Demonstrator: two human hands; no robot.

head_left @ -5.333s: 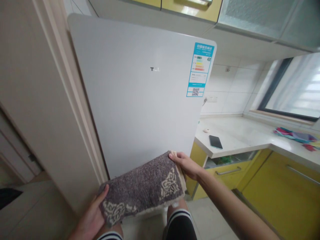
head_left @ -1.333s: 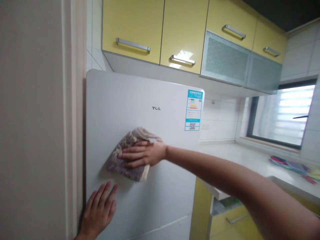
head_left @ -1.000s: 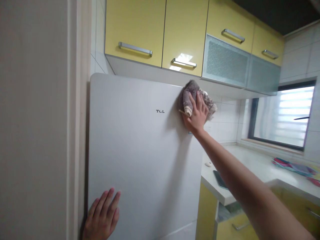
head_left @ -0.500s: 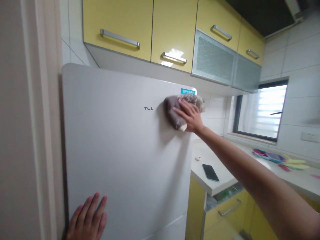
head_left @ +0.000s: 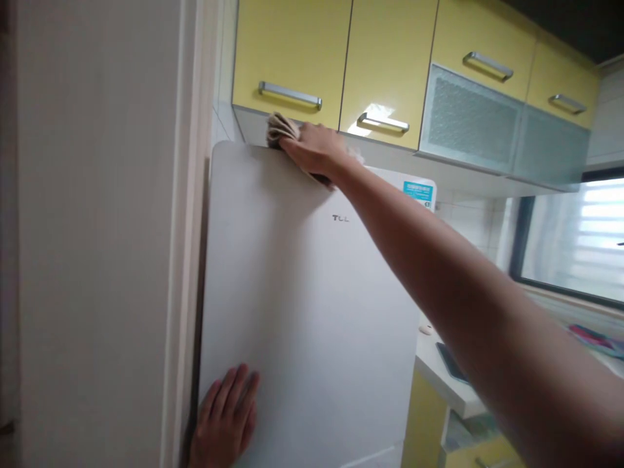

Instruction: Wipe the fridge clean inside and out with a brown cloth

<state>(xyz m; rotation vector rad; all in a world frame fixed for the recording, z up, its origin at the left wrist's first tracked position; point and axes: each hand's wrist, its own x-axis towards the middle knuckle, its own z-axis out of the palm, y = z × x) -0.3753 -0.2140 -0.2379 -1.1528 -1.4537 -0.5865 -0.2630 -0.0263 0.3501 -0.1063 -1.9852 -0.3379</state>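
Note:
A white fridge door (head_left: 302,305) fills the middle of the view. My right hand (head_left: 312,148) reaches up to its top left edge and presses a bunched grey-brown cloth (head_left: 279,127) onto the top of the fridge; most of the cloth is hidden under the hand. My left hand (head_left: 225,416) lies flat on the lower left of the door, fingers stretched out and holding nothing.
Yellow wall cabinets (head_left: 380,58) with metal handles hang just above the fridge. A wall and door frame (head_left: 185,260) stand tight against its left side. A white counter (head_left: 439,370) with a dark phone (head_left: 451,361) lies to the right, under a window (head_left: 575,240).
My right hand has carried the cloth from the right part of the door, near the blue label, up and left to the fridge's top left edge. My left hand stays flat low on the door.

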